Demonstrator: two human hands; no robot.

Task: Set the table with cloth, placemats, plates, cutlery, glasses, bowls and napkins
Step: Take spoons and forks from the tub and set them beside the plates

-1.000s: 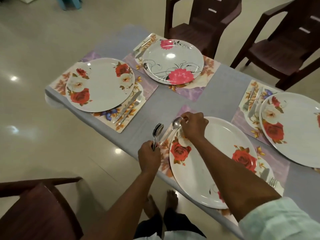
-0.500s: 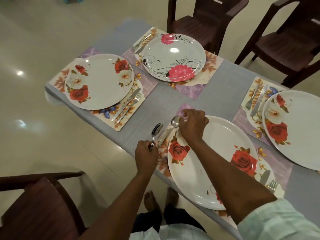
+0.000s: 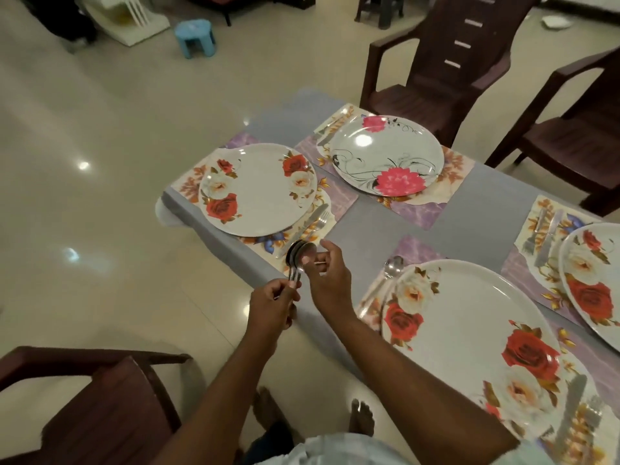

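Observation:
My left hand (image 3: 273, 305) grips a bunch of steel spoons (image 3: 298, 256) by their handles, bowls pointing up, just off the table's near edge. My right hand (image 3: 328, 278) is beside them, fingers pinching at one spoon in the bunch. A single spoon (image 3: 391, 268) lies on the placemat to the left of the near rose plate (image 3: 469, 333). A second rose plate (image 3: 256, 189) sits at the table's left end with a knife and fork (image 3: 310, 224) on its right. A pink-flower plate (image 3: 387, 156) is across the grey cloth (image 3: 469, 209).
Another rose plate (image 3: 593, 283) sits at the right edge with a fork and knife (image 3: 541, 234) beside it. Brown chairs stand at the far side (image 3: 432, 68) and at my lower left (image 3: 90, 407). A blue stool (image 3: 194, 36) stands on the floor beyond.
My right hand let go of the spoon beside the near plate and moved left to the bunch in my left hand. The view shifted left and up.

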